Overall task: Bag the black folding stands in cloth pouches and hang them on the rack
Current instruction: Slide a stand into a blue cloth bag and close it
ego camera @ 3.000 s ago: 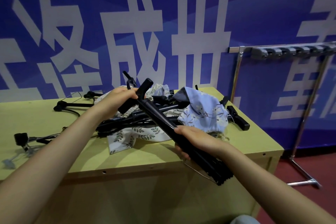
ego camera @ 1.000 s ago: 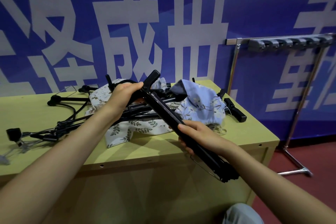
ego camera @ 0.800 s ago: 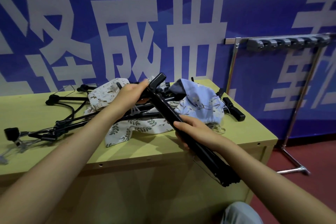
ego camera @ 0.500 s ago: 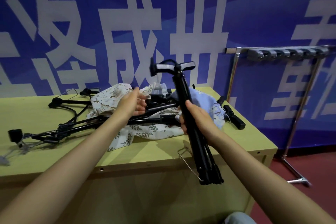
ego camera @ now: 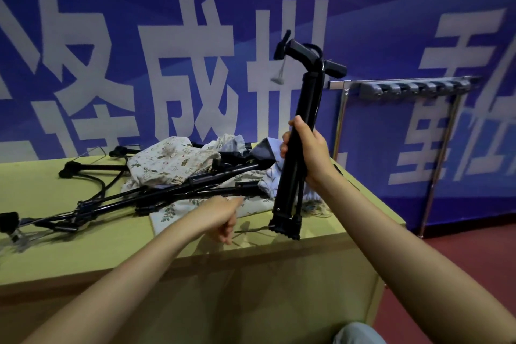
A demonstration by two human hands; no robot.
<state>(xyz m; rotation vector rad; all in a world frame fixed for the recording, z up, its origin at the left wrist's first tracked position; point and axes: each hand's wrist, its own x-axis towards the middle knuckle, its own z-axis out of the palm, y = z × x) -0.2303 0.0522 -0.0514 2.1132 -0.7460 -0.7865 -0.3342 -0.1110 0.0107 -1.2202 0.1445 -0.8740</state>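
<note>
My right hand (ego camera: 307,153) grips a folded black stand (ego camera: 304,109) by its middle and holds it nearly upright, feet just above the table's front edge, its head against the blue wall. My left hand (ego camera: 220,218) hovers with loosely curled fingers over a leaf-print cloth pouch (ego camera: 178,211) and holds nothing. More black stands (ego camera: 167,195) lie tangled on the table. A white floral pouch (ego camera: 170,162) and a pale blue pouch (ego camera: 268,173) lie crumpled among them. The metal rack (ego camera: 413,86) with grey hooks stands at the right.
The yellow-green table (ego camera: 83,254) fills the lower left. A thin wire hanger lies near the stand's feet. The rack's pole (ego camera: 438,159) stands on the red floor to the right of the table. A blue banner with white characters covers the wall.
My right hand has swung the folded stand from a slant to nearly upright. My left hand let go of its head and dropped toward the leaf-print cloth near the front edge.
</note>
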